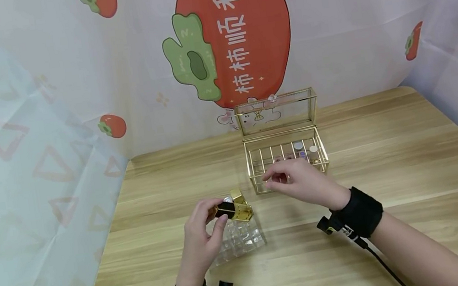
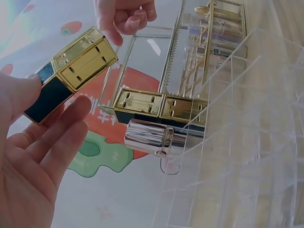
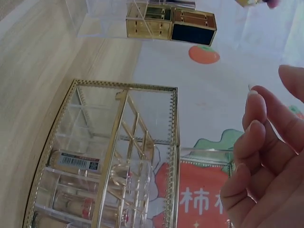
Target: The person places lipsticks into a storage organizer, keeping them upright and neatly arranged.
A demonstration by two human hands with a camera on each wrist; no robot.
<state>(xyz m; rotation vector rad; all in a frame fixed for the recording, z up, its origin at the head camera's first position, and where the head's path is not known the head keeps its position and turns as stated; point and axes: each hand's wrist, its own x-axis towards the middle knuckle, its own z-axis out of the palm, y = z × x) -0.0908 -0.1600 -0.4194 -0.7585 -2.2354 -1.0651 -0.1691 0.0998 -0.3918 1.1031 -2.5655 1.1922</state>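
My left hand [image 1: 199, 245] pinches a black and gold lipstick [image 2: 78, 66] between thumb and fingers, above a clear divided lipstick organizer [image 1: 242, 240]. Another black and gold lipstick [image 2: 156, 105] and a shiny silver lipstick [image 2: 146, 136] stand in that organizer's far end. My right hand [image 1: 305, 183] hovers at the front of a gold-framed glass box [image 1: 248, 164], its fingers loosely bent and thumb apart, holding nothing. The box's hinged lid [image 1: 313, 107] is raised. Several lip tubes sit in its right-hand compartments, including one with a barcode label [image 3: 78, 162]; my right hand partly hides them in the head view.
Both things stand on a wood-grain table [image 1: 390, 164], with the glass box behind and right of the organizer. A white curtain [image 1: 346, 9] with printed red fruit hangs right behind the box. A black cable [image 1: 387, 265] trails from the right wrist strap.
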